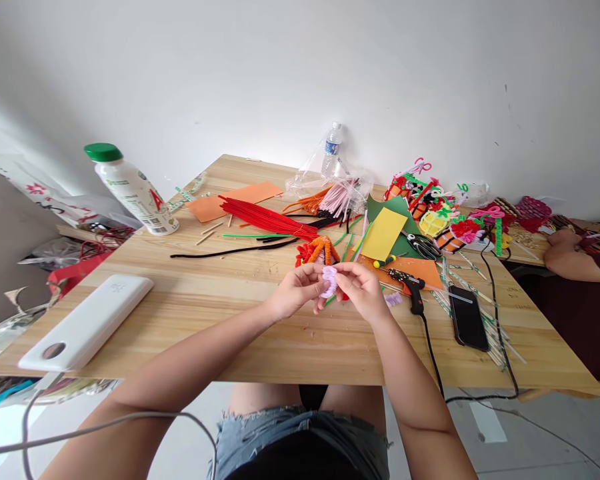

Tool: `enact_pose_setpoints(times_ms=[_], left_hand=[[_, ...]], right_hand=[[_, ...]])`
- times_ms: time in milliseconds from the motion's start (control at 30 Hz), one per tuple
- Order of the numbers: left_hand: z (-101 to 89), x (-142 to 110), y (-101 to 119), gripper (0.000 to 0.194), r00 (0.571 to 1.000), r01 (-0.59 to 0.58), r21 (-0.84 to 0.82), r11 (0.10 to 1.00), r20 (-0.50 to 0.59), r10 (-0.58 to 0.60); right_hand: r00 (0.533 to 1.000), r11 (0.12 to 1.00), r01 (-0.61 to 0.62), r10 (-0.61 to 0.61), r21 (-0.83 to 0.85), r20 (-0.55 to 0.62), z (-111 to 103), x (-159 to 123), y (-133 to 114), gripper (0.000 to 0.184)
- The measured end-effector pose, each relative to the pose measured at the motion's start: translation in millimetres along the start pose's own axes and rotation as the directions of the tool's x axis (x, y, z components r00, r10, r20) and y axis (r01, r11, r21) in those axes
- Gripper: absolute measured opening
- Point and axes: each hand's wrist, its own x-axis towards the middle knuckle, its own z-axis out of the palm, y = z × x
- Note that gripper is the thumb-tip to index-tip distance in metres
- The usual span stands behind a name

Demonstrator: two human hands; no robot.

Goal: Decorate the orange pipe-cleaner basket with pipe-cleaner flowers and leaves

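Note:
Between both hands, over the front middle of the table, is a small curled lilac pipe cleaner piece [329, 281]. My left hand [300, 288] pinches it from the left, and my right hand [359, 288] grips its right side with thumb and fingers. Just behind the hands lies an orange and red pipe cleaner shape [321, 252], partly covered by them. A second lilac curled piece [393, 299] rests on the table right of my right hand. Further right, a black and orange glue gun [411, 285] lies on orange paper.
Red pipe cleaners [270, 219] lie behind the hands. Yellow card [384, 233], scissors [422, 245] and a black phone [469, 319] are to the right, near finished colourful crafts [460, 230]. On the left stand a white bottle [135, 193] and a power bank [93, 320]. Another person's hand [563, 239] is far right.

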Motion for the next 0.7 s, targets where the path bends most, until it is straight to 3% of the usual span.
enact_pose_setpoints(times_ms=[300, 400, 500, 600, 700], left_hand=[[-1.6, 0, -2, 0.044, 0.999, 0.034, -0.025, 0.999, 0.008, -0.034], [-1.8, 2, -1, 0.042, 0.997, 0.075, -0.106, 0.992, 0.019, -0.073], [0.0, 2, -2, 0.044, 0.979, 0.189, -0.207, 0.96, 0.116, -0.168], [3.3, -2, -5, 0.04, 0.938, 0.308, -0.189, 0.932, 0.221, -0.265], [5.9, -5, -10, 0.032, 0.94, 0.307, -0.185, 0.934, 0.214, -0.267]], right_hand=[[0.998, 0.998, 0.006, -0.01, -0.061, -0.059, 3, 0, -1, 0.029], [0.991, 0.996, 0.044, -0.053, -0.073, -0.126, 3, 1, 2, 0.028], [0.957, 0.99, 0.12, -0.134, -0.067, -0.258, 2, 1, 6, 0.028], [0.908, 0.967, 0.224, -0.252, -0.121, -0.334, 1, 1, 8, 0.023], [0.861, 0.921, 0.312, -0.378, -0.233, -0.34, 1, -1, 10, 0.018]])
